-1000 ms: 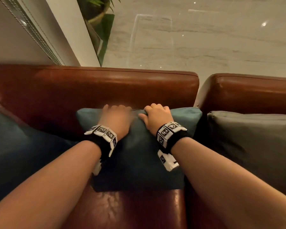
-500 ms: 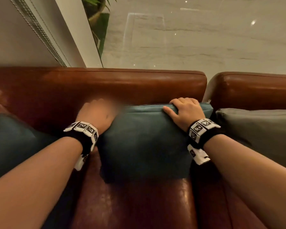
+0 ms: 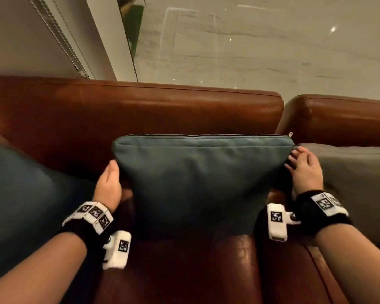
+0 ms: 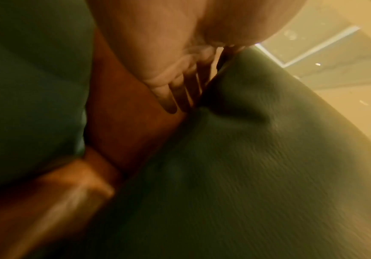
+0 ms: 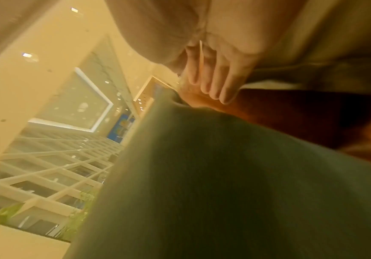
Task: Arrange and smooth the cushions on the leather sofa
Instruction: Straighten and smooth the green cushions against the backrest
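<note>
With my left hand (image 3: pixel 108 185) and right hand (image 3: pixel 305 170) flat, ungripping, against the teal cushion (image 3: pixel 198 183), I should press evenly to square it.

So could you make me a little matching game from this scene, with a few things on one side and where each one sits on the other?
Things:
1. teal fabric cushion with a zip along its top
2. grey fabric cushion
3. left hand
4. right hand

Places:
A. far right, beside the teal cushion
B. at the teal cushion's right edge
C. centre, upright against the brown leather sofa back
D. at the teal cushion's left edge

Pairs: 1-C, 2-A, 3-D, 4-B
</note>
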{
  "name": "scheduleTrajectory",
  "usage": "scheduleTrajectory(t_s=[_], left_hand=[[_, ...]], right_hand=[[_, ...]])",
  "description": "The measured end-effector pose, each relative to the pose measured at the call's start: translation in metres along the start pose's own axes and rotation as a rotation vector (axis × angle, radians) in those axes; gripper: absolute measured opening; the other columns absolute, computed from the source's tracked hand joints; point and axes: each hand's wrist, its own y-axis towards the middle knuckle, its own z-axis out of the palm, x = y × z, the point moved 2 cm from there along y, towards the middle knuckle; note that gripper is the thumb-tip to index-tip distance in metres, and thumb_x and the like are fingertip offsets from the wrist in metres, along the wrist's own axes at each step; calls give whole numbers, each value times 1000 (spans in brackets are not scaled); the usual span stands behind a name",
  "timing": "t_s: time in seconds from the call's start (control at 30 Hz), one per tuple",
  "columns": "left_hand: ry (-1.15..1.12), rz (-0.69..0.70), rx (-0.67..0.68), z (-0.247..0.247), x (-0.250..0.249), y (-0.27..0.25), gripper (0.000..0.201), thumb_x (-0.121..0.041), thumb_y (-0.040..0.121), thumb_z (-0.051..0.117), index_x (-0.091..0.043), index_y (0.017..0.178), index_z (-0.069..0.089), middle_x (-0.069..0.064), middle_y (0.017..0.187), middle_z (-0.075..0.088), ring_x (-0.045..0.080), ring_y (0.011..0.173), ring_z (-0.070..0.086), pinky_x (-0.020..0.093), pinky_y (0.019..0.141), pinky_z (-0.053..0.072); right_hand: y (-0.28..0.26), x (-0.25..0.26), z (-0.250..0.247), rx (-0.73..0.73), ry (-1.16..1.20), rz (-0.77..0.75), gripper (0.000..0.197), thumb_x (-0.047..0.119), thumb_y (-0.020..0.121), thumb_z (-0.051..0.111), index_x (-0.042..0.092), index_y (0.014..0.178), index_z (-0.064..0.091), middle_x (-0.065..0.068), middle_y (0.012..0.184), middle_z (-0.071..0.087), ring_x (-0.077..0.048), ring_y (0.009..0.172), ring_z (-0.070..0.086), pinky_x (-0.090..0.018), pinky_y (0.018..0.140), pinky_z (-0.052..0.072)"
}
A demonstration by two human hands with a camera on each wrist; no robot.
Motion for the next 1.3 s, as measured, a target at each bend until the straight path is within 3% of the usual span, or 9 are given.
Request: scheduleTrajectory(t_s=[0.17, 0.33, 0.5, 0.63, 0.77, 0.93, 1.1, 1.2, 1.3], left_hand=[[-66, -48, -256, 22, 13, 5, 26, -27, 100, 41, -9, 103, 59, 13, 102, 63, 22, 97, 57, 30, 81, 39], [-20, -94, -431, 32, 2, 13, 28, -26, 99, 45, -4, 105, 62, 9, 93, 54, 19, 86, 48, 24, 71, 32], [-183, -144, -365, 50, 28, -2, 52, -43, 100, 35, -6, 131, 54, 6, 129, 57, 20, 122, 50, 26, 102, 36], [-199, -121, -372, 56, 37, -10, 18, -19, 102, 40, -12, 92, 54, 9, 98, 53, 18, 94, 46, 23, 79, 33], [-212, -145, -468, 56, 29, 1, 11, -25, 99, 48, -14, 99, 51, 11, 99, 55, 17, 92, 48, 23, 73, 38], [-409, -352, -289, 59, 70, -16, 71, -68, 84, 41, -17, 132, 56, 2, 134, 56, 17, 123, 51, 32, 111, 34], [-340, -223, -319, 71, 60, -21, 29, -11, 104, 33, -19, 77, 43, -6, 80, 48, -16, 59, 52, 10, 74, 37], [-275, -179, -402, 73, 65, -13, 25, -23, 103, 37, -7, 88, 49, 6, 86, 55, 8, 75, 51, 4, 64, 36], [-214, -194, -387, 70, 86, -17, 38, -37, 101, 39, -7, 110, 62, 3, 105, 61, 18, 99, 55, 18, 88, 42]], right_hand=[[-8, -19, 18, 54, -130, 8, 16, 27, 98, 54, 17, 102, 65, -9, 102, 66, -13, 86, 59, -27, 83, 45], [-3, -20, 4, -177, -177, -53, 22, 32, 95, 58, 11, 94, 66, -6, 80, 62, 6, 52, 53, -8, 52, 37], [-21, -47, 0, -60, -60, 96, 33, 40, 98, 50, 15, 115, 63, -5, 110, 67, -18, 101, 62, -29, 88, 48], [-26, -53, 2, -71, -126, -14, 16, 30, 98, 52, 17, 94, 61, -5, 94, 65, -16, 87, 59, -24, 79, 46], [-24, -48, 5, -103, -55, -39, 17, 31, 100, 48, 18, 95, 58, 1, 87, 63, -7, 79, 58, -23, 76, 45], [-34, -92, 3, 163, -91, 336, 98, 89, 73, 31, 23, 144, 41, -5, 149, 45, -23, 137, 41, -41, 115, 31], [-35, -82, 10, 18, -181, 24, 28, 32, 103, 38, 8, 100, 54, -6, 94, 57, -18, 88, 53, -17, 74, 39], [-33, -79, 15, -72, -185, -29, 32, 35, 102, 40, 12, 81, 48, 2, 75, 53, -12, 68, 46, -20, 64, 33], [-33, -94, 4, 6, -223, 63, 37, 37, 104, 34, 15, 112, 62, -7, 114, 63, -20, 102, 56, -17, 80, 34]])
